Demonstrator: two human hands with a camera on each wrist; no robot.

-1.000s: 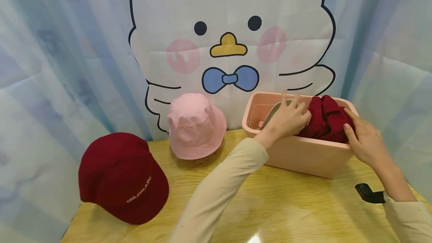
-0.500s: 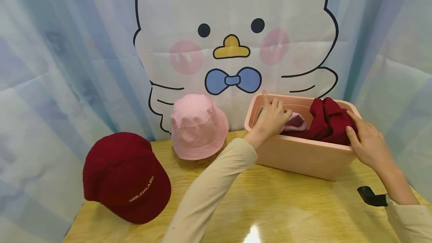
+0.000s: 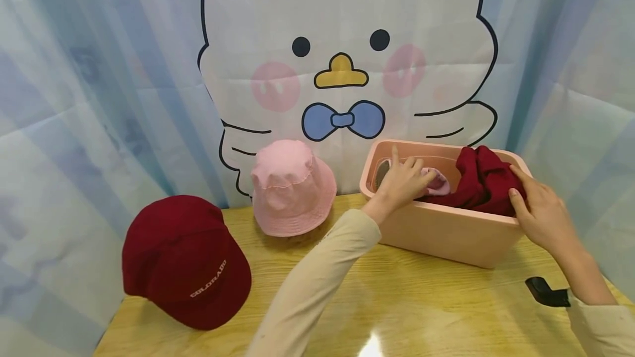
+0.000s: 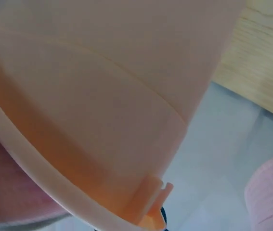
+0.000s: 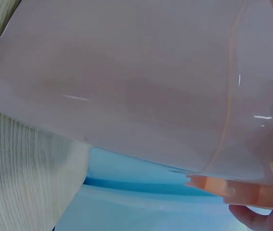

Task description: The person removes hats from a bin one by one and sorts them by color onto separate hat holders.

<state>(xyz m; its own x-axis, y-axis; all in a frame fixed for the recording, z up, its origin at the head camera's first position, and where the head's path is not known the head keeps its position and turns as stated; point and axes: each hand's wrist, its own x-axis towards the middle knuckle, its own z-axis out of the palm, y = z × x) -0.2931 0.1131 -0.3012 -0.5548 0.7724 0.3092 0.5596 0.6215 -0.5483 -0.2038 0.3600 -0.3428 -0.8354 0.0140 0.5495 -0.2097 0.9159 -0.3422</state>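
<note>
A salmon-pink plastic bin (image 3: 441, 236) stands on the table at the right. My left hand (image 3: 397, 183) reaches over its front rim, little finger raised, next to pink patterned fabric (image 3: 436, 182) and a grey-green curved piece (image 3: 382, 172). Its fingertips lie close to the pink fabric; whether they pinch it I cannot tell. My right hand (image 3: 543, 211) holds the bin's right end, against a bunched dark red cloth (image 3: 483, 180). In the right wrist view, fingers (image 5: 254, 216) show under the rim. The left wrist view shows mostly the bin's outer wall (image 4: 102, 110).
A pink bucket hat (image 3: 292, 186) stands upright left of the bin. Farther left is a dark red cap (image 3: 183, 260) lettered COLORADO. The wooden table (image 3: 421, 302) backs onto a curtain (image 3: 337, 4) with a cartoon bird. A black strap piece (image 3: 545, 291) sticks out at the right sleeve.
My left hand has moved left inside the bin, away from the dark red cloth, uncovering the pink patterned fabric. It then shifts slightly right and down. The right hand keeps its place.
</note>
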